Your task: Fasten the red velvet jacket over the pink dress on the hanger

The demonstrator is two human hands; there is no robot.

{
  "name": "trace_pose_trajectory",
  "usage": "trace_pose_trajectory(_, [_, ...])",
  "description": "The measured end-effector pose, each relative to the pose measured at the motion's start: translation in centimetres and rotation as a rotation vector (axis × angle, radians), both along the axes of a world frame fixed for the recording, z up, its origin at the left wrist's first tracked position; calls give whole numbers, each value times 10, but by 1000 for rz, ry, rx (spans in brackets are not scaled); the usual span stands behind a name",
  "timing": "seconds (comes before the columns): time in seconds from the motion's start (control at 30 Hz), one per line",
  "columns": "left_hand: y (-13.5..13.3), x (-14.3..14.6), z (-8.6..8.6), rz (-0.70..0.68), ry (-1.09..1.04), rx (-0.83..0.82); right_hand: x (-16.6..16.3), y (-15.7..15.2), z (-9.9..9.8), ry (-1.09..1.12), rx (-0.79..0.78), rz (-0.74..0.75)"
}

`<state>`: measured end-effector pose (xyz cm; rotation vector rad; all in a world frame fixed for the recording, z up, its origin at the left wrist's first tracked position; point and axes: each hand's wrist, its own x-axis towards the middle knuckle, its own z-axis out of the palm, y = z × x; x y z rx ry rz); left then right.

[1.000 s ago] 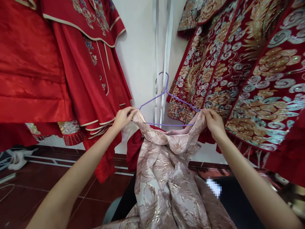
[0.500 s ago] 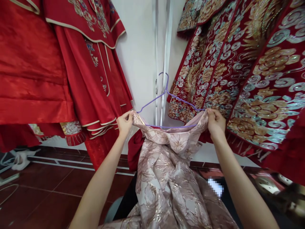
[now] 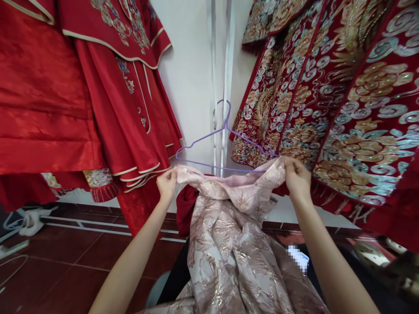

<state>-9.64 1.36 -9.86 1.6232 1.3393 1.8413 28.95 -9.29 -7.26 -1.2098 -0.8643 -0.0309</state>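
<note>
A pale pink dress (image 3: 225, 244) with a shiny floral pattern drapes down in front of me, its top edge stretched between my hands. My left hand (image 3: 166, 182) pinches the left end of its off-shoulder neckline. The right end is gripped by my right hand (image 3: 297, 176), fingers closed on the cloth. Behind the neckline is a purple hanger (image 3: 199, 141), its hook up by a white pole. The hanger's left end is bare, free of the dress. Its right end runs behind the cloth near my right hand.
Red garments with pale piping (image 3: 121, 100) hang at left. A dark red embroidered garment (image 3: 327, 100) hangs at right. White upright poles (image 3: 212, 56) stand between them. White shoes (image 3: 32, 221) lie by a low rack bar on the tiled floor (image 3: 62, 279).
The left side of the neckline has dropped off the hanger's left end, with my left hand lower and slightly further left. My right hand has moved slightly down.
</note>
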Motion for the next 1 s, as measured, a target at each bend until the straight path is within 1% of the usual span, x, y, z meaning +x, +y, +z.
trace_pose_trajectory(0.03, [-2, 0, -13, -58, 12, -63, 0, 0, -10, 38, -23, -1])
trace_pose_trajectory(0.1, [-7, 3, -36, -245, -48, -198, 1, -2, -35, 197, -67, -52])
trace_pose_trajectory(0.13, [-8, 6, -43, -311, -127, -243, 2, -3, -49, 338, -56, -59])
trace_pose_trajectory(0.17, [-9, 10, -46, -367, -234, -264, 4, -5, -61, 464, -54, -30])
trace_pose_trajectory(0.2, [-9, 16, -44, -444, -348, -292, 6, -7, -72, 501, -64, -11])
trace_pose_trajectory(0.23, [-7, 23, -37, -531, -452, -316, 7, -10, -80, 541, -71, 17])
trace_pose_trajectory(0.3, [-3, 39, -15, -714, -621, -359, 6, -18, -88, 582, -93, 77])
trace_pose_trajectory(0.33, [0, 47, -1, -784, -680, -377, 4, -23, -88, 597, -99, 103])
trace_pose_trajectory(0.4, [5, 63, 24, -895, -777, -424, -2, -33, -81, 613, -98, 158])
trace_pose_trajectory(0.47, [10, 74, 42, -904, -901, -395, -10, -42, -69, 638, -85, 236])
trace_pose_trajectory(0.5, [11, 77, 46, -917, -942, -397, -14, -47, -63, 665, -73, 276])
trace_pose_trajectory(0.57, [10, 78, 49, -920, -1005, -403, -20, -54, -52, 721, -44, 332])
trace_pose_trajectory(0.63, [7, 76, 45, -903, -1038, -397, -24, -60, -44, 751, -15, 363])
trace_pose_trajectory(0.7, [3, 72, 39, -856, -1051, -344, -26, -64, -38, 760, 34, 365])
trace_pose_trajectory(0.8, [-2, 68, 35, -788, -1028, -246, -28, -65, -28, 726, 188, 283])
trace_pose_trajectory(0.87, [-4, 68, 34, -771, -999, -227, -30, -62, -21, 668, 279, 247])
trace_pose_trajectory(0.93, [-4, 68, 35, -759, -965, -221, -30, -57, -13, 638, 316, 241])
trace_pose_trajectory(1.0, [-2, 68, 36, -736, -938, -207, -30, -52, -8, 669, 314, 227])
